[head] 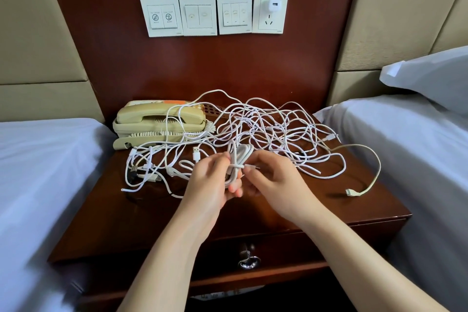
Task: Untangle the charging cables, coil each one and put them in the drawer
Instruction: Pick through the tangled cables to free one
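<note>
A white coiled cable [237, 159] stands upright between my hands above the nightstand's middle. My left hand [210, 180] grips the coil's lower part. My right hand [272, 177] pinches the cable's loose end, which is wrapped around the coil's waist. Behind them a tangle of several white cables [273, 132] spreads over the nightstand top [131, 213]. A cream cable [364, 159] with a flat plug trails to the right. The drawer [291, 251] with a metal ring pull [249, 259] sits shut below the front edge.
A beige telephone [162, 121] stands at the back left with cables draped over it. Beds with white sheets flank the nightstand, left [43, 172] and right [417, 147]. Wall switches and a socket with a white charger [273, 6] are above.
</note>
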The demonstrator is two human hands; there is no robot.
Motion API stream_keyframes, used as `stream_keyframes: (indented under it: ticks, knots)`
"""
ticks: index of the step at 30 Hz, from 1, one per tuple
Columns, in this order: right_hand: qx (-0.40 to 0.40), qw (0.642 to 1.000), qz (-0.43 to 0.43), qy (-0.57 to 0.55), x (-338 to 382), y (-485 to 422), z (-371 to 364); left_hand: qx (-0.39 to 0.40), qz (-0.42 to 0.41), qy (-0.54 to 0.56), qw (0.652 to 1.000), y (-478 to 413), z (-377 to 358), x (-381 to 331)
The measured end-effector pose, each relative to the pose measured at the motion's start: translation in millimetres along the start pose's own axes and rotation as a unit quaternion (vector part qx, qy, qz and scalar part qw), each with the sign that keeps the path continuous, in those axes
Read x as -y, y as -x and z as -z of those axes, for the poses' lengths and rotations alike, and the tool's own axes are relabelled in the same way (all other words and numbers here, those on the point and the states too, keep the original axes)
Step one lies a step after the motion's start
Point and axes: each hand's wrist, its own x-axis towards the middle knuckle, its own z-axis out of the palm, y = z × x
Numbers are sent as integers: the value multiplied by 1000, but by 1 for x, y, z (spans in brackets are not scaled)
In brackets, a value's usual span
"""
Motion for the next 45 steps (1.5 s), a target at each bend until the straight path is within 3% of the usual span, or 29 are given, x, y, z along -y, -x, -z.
stream_keyframes:
  ticks: [6, 10, 14, 17, 21, 26, 33, 41, 45]
  knots:
    - [-84, 989, 61, 109, 11, 5, -11, -88, -11, -35, 995, -2, 3, -2]
    - [-118, 976, 112, 143, 14, 9, -16, -103, -33, -58, 993, 0, 0, -2]
    - [-116, 919, 267, 265, 22, 12, -14, -96, -55, -77, 991, 1, -1, -3]
    - [-97, 890, 323, 307, 26, 14, -7, -88, -82, -118, 986, 5, -2, -8]
    - [-77, 916, 289, 269, 30, 16, -2, -51, -49, -107, 992, 6, -3, -7]
    - [-77, 951, 211, 210, 33, 13, 3, 72, -8, -22, 997, 10, -3, -6]
    - [-50, 961, 192, 191, 31, 12, 11, 113, 65, -11, 991, 13, 6, -8]
    - [-25, 990, 99, 99, 32, 11, 18, 181, 80, -9, 980, 15, 8, -10]
    - [-41, 991, 83, 101, 30, 8, 20, 233, 83, 45, 968, 11, 13, -13]
